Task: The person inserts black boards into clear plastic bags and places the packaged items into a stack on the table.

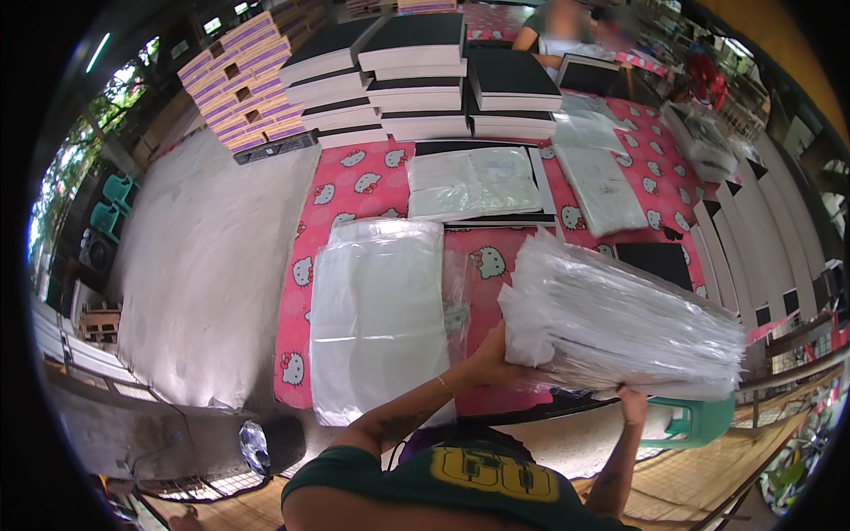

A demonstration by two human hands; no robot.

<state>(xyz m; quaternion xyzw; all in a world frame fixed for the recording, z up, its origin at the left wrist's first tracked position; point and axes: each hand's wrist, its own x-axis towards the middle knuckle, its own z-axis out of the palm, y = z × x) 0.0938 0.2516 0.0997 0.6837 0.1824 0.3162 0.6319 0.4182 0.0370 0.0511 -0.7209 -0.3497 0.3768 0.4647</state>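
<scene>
A thick stack of clear plastic bags (620, 319), with many loose layered edges, is between my hands at the right of the table's near side. My left hand (498, 361) grips its left end, with the fingers partly hidden by the plastic. At the near edge of the stack my right hand (631, 403) is closed on the plastic from below. Left of it, a flat pile of clear plastic bags (381, 310) lies on the pink patterned tablecloth (297, 354). Two more piles lie farther off: a plastic bag pile (478, 184) on a black-and-white board, and another bag pile (602, 190) to its right.
Tall stacks of black-topped boxes (412, 84) stand at the far side, beside stacked cartons (243, 84). More black and white boxes (761, 239) line the right. A green plastic stool (699, 425) stands near my right arm. Another person (558, 40) sits across the table.
</scene>
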